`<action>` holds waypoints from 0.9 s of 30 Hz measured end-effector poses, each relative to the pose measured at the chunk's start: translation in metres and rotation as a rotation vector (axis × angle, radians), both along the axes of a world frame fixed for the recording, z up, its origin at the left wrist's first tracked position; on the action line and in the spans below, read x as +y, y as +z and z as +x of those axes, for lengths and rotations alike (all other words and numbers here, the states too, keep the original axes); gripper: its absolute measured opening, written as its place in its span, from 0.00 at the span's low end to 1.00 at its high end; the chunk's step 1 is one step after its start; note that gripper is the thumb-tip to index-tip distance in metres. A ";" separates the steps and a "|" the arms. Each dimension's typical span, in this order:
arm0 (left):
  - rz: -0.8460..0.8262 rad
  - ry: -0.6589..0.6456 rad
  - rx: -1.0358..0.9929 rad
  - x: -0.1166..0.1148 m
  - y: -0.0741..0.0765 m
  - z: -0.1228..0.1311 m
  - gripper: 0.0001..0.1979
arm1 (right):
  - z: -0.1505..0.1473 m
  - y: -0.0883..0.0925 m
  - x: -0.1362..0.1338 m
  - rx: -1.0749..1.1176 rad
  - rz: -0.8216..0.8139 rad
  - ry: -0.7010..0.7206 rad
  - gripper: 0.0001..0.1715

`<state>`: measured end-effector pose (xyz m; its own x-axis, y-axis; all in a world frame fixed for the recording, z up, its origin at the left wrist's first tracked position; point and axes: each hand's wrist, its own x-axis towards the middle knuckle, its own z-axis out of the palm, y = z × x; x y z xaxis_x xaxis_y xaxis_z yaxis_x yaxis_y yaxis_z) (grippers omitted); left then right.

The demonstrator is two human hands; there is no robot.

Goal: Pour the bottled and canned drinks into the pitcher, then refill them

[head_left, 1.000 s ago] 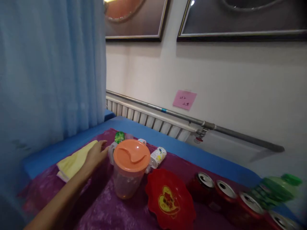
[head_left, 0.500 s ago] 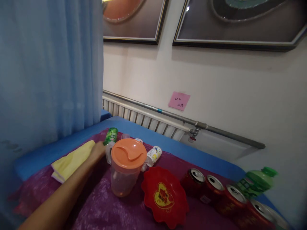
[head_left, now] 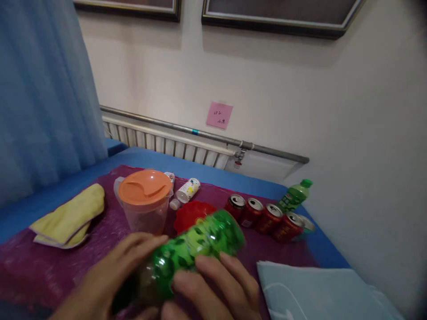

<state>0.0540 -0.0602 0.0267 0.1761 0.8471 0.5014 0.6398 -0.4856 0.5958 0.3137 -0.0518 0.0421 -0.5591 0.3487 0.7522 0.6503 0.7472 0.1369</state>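
Note:
A green-labelled plastic bottle [head_left: 203,242] lies tilted across both my hands, close to the camera. My left hand [head_left: 123,271] wraps round its lower-left end, where the neck and cap are mostly hidden. The fingers of my right hand [head_left: 213,289] curl against the label from below and the right. Behind the bottle stands a clear pitcher with an orange lid [head_left: 146,189]. A red scalloped dish [head_left: 190,213] is partly covered by the bottle. To the left of the pitcher lies a folded yellow cloth [head_left: 70,215].
Several red drink cans [head_left: 253,211] stand in a row at right, with another green bottle [head_left: 295,195] behind them. A white printed bottle [head_left: 188,190] lies by the pitcher. A pale blue folded sheet [head_left: 310,291] lies at front right. A blue curtain [head_left: 43,98] hangs at left.
The green bottle has come from behind the pitcher to in front of me, in my left hand. My right hand has come into view on it. The view has shifted right and down.

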 end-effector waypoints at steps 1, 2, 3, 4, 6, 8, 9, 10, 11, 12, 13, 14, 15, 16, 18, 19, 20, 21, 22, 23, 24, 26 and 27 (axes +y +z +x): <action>0.050 -0.118 0.007 0.003 -0.001 0.016 0.39 | -0.004 0.002 0.000 -0.065 0.013 0.004 0.22; 0.077 -0.201 0.002 0.006 -0.002 0.030 0.42 | -0.005 0.002 0.002 -0.116 0.013 -0.003 0.23; 0.076 -0.251 -0.016 0.008 -0.004 0.040 0.43 | -0.003 0.001 0.005 -0.162 -0.011 -0.010 0.24; 0.048 -0.265 -0.036 0.011 -0.007 0.046 0.44 | 0.000 -0.001 0.008 -0.197 -0.054 -0.022 0.26; -0.048 -0.222 -0.052 0.012 -0.015 0.051 0.40 | 0.010 -0.005 0.013 -0.241 -0.191 -0.058 0.30; -0.119 -0.128 -0.071 0.011 -0.025 0.048 0.34 | 0.017 -0.009 0.013 -0.251 -0.349 -0.100 0.35; -0.129 -0.093 -0.091 0.010 -0.028 0.045 0.29 | 0.020 -0.010 0.013 -0.234 -0.414 -0.120 0.36; -0.133 -0.079 -0.116 0.009 -0.029 0.042 0.24 | 0.020 -0.011 0.013 -0.209 -0.471 -0.133 0.37; -0.143 -0.078 -0.145 0.009 -0.030 0.040 0.19 | 0.021 -0.011 0.013 -0.179 -0.516 -0.138 0.38; -0.158 -0.082 -0.179 0.010 -0.029 0.037 0.15 | 0.020 -0.011 0.013 -0.151 -0.550 -0.135 0.38; -0.182 -0.072 -0.216 0.011 -0.028 0.035 0.12 | 0.020 -0.011 0.015 -0.135 -0.575 -0.128 0.38; -0.228 -0.041 -0.261 0.013 -0.027 0.032 0.13 | 0.020 -0.011 0.017 -0.131 -0.589 -0.122 0.38; -0.299 0.008 -0.319 0.015 -0.027 0.030 0.15 | 0.020 -0.011 0.020 -0.135 -0.589 -0.122 0.38; -0.387 0.066 -0.386 0.018 -0.030 0.028 0.18 | 0.021 -0.012 0.024 -0.138 -0.577 -0.127 0.39; -0.543 0.146 -0.464 0.025 -0.040 0.026 0.23 | 0.025 -0.014 0.032 -0.113 -0.533 -0.145 0.39; -0.592 0.151 -0.442 0.028 -0.048 0.027 0.24 | 0.028 -0.015 0.036 -0.080 -0.511 -0.154 0.40; -0.614 0.126 -0.375 0.031 -0.058 0.030 0.23 | 0.030 -0.017 0.039 -0.040 -0.495 -0.161 0.40; -0.619 0.075 -0.270 0.033 -0.067 0.034 0.21 | 0.031 -0.018 0.043 -0.001 -0.485 -0.164 0.40; -0.615 0.007 -0.148 0.034 -0.077 0.040 0.17 | 0.032 -0.019 0.045 0.032 -0.480 -0.169 0.40; -0.610 -0.061 -0.037 0.035 -0.086 0.047 0.15 | 0.033 -0.020 0.047 0.054 -0.472 -0.171 0.39; -0.611 -0.120 0.045 0.034 -0.094 0.054 0.16 | 0.033 -0.021 0.049 0.064 -0.464 -0.167 0.39; -0.610 -0.165 0.111 0.031 -0.103 0.061 0.23 | 0.034 -0.023 0.050 0.066 -0.449 -0.153 0.39; -0.600 -0.146 0.089 0.028 -0.105 0.060 0.25 | 0.035 -0.024 0.050 0.063 -0.442 -0.148 0.38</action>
<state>0.1139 -0.0318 -0.0782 0.3302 0.9408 -0.0762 0.6521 -0.1690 0.7390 0.3485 -0.0019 0.0178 -0.4375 0.7156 0.5446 0.7509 0.6239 -0.2166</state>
